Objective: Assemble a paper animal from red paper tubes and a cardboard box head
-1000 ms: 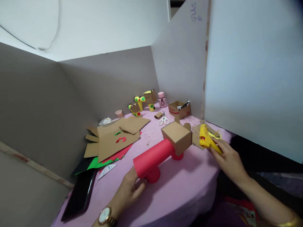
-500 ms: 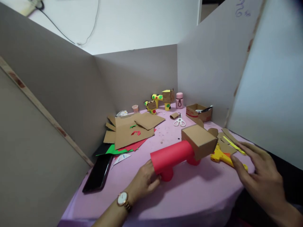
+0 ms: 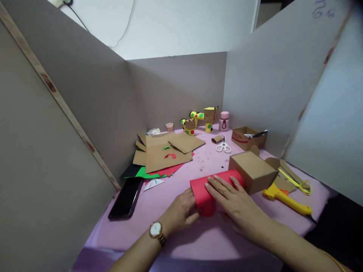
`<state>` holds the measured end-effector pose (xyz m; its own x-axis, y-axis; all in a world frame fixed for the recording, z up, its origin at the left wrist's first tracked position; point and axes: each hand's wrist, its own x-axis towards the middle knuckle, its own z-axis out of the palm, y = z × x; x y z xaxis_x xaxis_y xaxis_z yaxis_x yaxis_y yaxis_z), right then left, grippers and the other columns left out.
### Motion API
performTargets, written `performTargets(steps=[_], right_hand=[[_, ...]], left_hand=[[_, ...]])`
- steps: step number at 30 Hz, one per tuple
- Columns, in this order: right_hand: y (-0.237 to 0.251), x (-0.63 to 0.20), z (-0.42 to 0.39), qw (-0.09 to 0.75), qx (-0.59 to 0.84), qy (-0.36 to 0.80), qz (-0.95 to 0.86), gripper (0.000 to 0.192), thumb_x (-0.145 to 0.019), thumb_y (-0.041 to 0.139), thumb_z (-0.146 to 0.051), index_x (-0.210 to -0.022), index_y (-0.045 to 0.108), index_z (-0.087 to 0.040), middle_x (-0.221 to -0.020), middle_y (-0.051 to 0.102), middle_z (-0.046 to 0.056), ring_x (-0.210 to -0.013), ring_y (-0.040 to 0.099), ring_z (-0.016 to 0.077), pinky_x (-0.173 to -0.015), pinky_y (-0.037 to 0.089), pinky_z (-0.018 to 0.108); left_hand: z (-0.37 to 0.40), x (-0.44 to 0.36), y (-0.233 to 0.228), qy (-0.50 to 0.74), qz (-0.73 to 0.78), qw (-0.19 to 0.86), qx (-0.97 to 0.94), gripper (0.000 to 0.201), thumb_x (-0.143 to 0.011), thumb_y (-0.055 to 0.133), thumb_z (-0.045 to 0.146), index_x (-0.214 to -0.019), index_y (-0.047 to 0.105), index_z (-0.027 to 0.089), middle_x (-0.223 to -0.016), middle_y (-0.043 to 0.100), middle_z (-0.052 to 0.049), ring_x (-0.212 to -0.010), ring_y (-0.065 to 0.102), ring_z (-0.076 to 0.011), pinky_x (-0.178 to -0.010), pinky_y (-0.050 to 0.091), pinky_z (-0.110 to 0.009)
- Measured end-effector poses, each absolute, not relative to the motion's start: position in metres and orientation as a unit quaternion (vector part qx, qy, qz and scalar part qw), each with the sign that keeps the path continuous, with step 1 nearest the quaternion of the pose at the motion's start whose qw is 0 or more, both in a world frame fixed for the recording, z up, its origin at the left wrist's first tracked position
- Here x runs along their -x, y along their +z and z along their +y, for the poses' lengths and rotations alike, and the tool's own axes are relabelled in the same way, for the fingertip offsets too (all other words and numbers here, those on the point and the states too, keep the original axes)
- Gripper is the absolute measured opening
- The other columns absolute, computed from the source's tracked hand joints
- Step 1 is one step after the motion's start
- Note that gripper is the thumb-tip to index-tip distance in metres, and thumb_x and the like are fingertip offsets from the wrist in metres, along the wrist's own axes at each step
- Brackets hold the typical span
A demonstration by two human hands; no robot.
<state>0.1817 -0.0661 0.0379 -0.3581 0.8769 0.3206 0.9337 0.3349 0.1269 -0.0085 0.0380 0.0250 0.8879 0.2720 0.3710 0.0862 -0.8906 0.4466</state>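
A red paper tube (image 3: 200, 188) with short red legs below it has a cardboard box (image 3: 252, 168) at its right end. My left hand (image 3: 181, 209), a watch on its wrist, has its fingers inside the tube's left opening, gripping the wall; the fingertips are hidden. My right hand (image 3: 235, 200) lies flat on top of the tube, fingers stretched across the red paper, thumb low in front. To the right of the box, a yellow glue gun (image 3: 289, 199) lies on the table beside cut cardboard and a curled yellow strip (image 3: 295, 181).
Cardboard sheets (image 3: 159, 153) over coloured paper and a dark phone (image 3: 126, 198) lie on the left. White-handled scissors (image 3: 223, 146), a small open box (image 3: 245, 139), a pink flask (image 3: 224, 121) and spotted yellow paper figures (image 3: 209, 117) stand farther back. Grey panels (image 3: 176, 87) enclose the table.
My right hand has moved left from beside the glue gun onto the red tube. The left hand stays at the tube's end. The camera view has shifted slightly.
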Motion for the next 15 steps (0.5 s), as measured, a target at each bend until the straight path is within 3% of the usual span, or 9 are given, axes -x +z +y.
performTargets(steps=[15], right_hand=[[0.025,-0.182,-0.068,0.108,0.551,-0.224,-0.797,0.067,-0.074,0.036,0.002,-0.139,0.034,-0.011,-0.144,0.036,0.015,-0.13,0.038,0.0307,-0.093,0.041,0.061]], left_hand=[[0.037,0.013,0.025,0.233,0.076,0.218,-0.945,0.057,-0.072,0.049,0.005,-0.126,0.046,0.022,-0.133,0.051,-0.008,-0.125,0.043,-0.0208,-0.106,0.034,-0.039]])
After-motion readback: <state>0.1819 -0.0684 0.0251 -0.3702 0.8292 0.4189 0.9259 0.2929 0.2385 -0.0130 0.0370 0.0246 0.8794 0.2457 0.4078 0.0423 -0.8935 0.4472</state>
